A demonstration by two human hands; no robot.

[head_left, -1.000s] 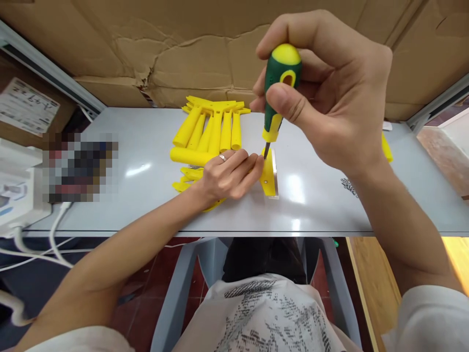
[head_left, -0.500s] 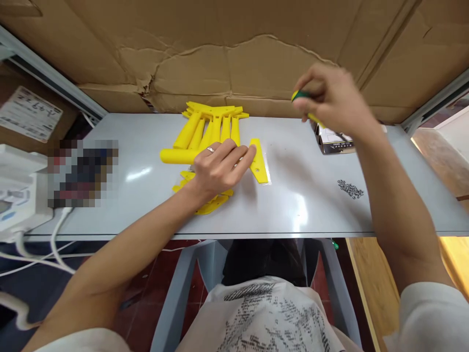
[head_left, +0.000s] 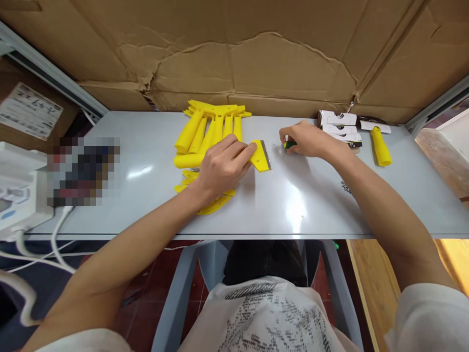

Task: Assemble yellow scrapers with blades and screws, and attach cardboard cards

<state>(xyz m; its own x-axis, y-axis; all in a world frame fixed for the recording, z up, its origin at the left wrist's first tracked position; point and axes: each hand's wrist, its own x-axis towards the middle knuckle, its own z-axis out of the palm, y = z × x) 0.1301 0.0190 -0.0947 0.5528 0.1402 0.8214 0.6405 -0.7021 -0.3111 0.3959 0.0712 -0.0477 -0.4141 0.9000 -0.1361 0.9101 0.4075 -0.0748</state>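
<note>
My left hand (head_left: 224, 164) is wrapped round a yellow scraper (head_left: 259, 159), whose head points right with a thin metal blade along its edge. The handle end sticks out on the left of the hand. To the right, close to the tabletop, my right hand (head_left: 302, 139) is closed on a screwdriver with a green and yellow handle (head_left: 290, 144); its shaft is hidden. Behind my left hand lie several yellow scraper handles (head_left: 210, 124) side by side. Flat yellow plates (head_left: 214, 204) sit in a pile below it.
Small black-and-white boxes (head_left: 339, 128) stand at the back right, beside another yellow handle (head_left: 381, 146). A heap of small screws (head_left: 346, 187) is partly behind my right forearm. Cardboard (head_left: 234, 63) walls the back. A white device with cables (head_left: 25, 195) is at left.
My right hand has come down and left with the screwdriver, uncovering the boxes and a yellow handle at right. The scraper in my left hand has tilted and shifted slightly right, its blade edge now showing.
</note>
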